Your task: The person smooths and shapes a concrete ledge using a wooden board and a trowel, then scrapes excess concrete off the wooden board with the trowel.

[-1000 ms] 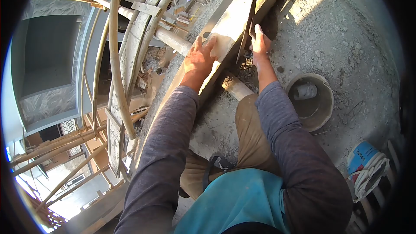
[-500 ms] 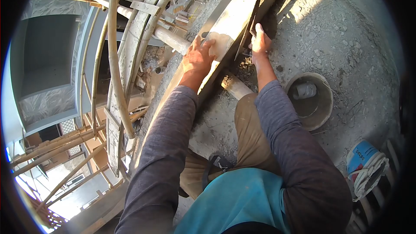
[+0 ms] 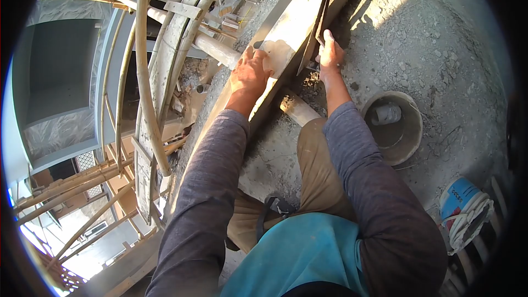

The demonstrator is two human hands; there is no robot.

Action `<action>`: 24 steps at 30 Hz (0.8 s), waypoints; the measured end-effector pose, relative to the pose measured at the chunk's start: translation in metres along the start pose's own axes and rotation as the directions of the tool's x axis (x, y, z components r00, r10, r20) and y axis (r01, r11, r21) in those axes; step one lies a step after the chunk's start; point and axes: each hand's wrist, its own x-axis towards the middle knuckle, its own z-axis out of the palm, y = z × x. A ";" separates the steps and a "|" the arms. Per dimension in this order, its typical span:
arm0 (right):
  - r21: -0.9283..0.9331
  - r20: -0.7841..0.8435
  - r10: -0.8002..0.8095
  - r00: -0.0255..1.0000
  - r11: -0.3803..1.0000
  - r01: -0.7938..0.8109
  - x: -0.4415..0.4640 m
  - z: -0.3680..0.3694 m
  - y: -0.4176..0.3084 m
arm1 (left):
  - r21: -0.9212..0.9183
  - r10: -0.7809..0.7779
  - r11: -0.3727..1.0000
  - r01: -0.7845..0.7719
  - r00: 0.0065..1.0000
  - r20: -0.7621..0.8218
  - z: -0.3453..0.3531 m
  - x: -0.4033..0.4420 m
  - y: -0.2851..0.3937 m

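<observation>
Bucket (image 3: 405,142) at right of frame contains a pale cylindrical object (image 3: 388,114). Blue-and-white container (image 3: 461,198) sits at lower right. Pole stub (image 3: 301,110) projects beside the ledge (image 3: 287,32) at centre. Left hand (image 3: 249,73), fingers slightly spread, rests on the ledge; right hand (image 3: 330,57) grips the flat tool (image 3: 311,50), upper centre.

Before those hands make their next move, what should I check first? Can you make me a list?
1. Right hand has the plastering trowel: ok, gripped.
2. Left hand supported: ok, it rests on the ledge.
3. Mortar on the blade: cannot tell, it shows nearly edge-on.
4. Bucket out of the hands' way: ok, it stands apart from both.
5. Bucket empty: not ok, a small container is inside.
6. Knee free of the pole: cannot tell, they overlap in view.
</observation>
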 end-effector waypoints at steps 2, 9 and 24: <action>-0.026 0.027 0.035 0.999 0.999 -0.035 -0.004 0.003 0.003 | -0.010 -0.020 1.000 0.019 0.992 -0.126 0.003 -0.003 0.001; 0.026 0.034 -0.025 0.999 0.999 0.024 -0.003 0.002 -0.002 | 0.037 -0.032 0.999 0.033 0.999 -0.034 0.003 -0.001 -0.001; -0.004 -0.042 0.016 0.999 1.000 -0.017 -0.004 0.002 -0.004 | -0.025 -0.043 0.999 0.040 0.991 -0.130 0.008 -0.007 0.002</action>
